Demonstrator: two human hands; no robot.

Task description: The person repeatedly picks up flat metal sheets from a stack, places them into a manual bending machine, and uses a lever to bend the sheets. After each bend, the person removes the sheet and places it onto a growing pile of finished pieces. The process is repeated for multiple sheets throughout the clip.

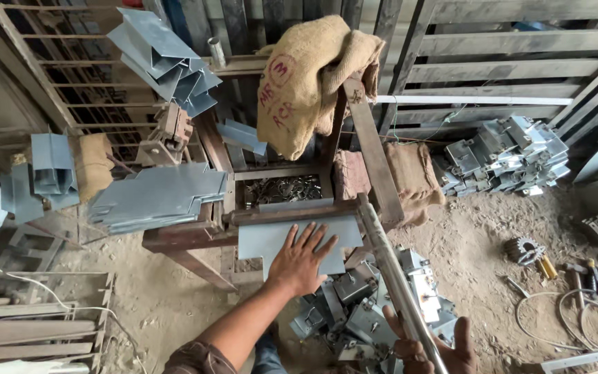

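Head view, looking down at a hand-operated bending bench [188,239] of rusty steel bars. Left hand [301,260] lies flat, fingers [311,237] spread wide, pressing a grey sheet [271,239] that rests on the bench just under the clamping bar; nothing is gripped. Right hand [432,350] sits at the bottom edge, fingers wrapped around the lever [392,273].

Surroundings: a stack of flat grey blanks [157,196] lies on the bench left of the sheet; folded sheet parts [167,62] are piled above it, and more [43,173] at far left. A burlap sack [309,79] drapes over the frame behind the bench, and a second sack [410,176] hangs to its right. A tray of small scrap [282,189] sits just behind the clamp. Finished boxes [368,312] crowd the floor between the two hands, directly beneath the lever; another heap [506,156] lies well apart at right. A gear [522,249], tools [579,273] and a white cable [569,315] lie on the sandy floor.

Materials: the sheet is thin, matt, smooth metal with a stepped outline; the lever is a polished round tube.

Orientation: the sheet's long axis runs left to right along the clamp; the lever runs diagonally from the clamp's right end down toward the right hand
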